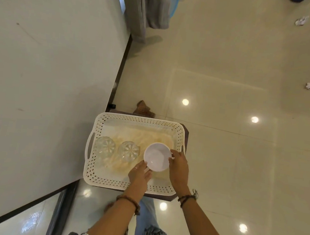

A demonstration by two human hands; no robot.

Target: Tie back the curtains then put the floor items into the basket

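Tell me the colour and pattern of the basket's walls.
White, pierced with rows of small holes; the head view shows the basket plainly.

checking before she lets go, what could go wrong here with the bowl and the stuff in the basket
1. The white bowl, held at its rim by the left hand and right hand, could knock the nearer glass beside it.
2. The basket overhangs its dark stand, so a hard set-down might tip it.
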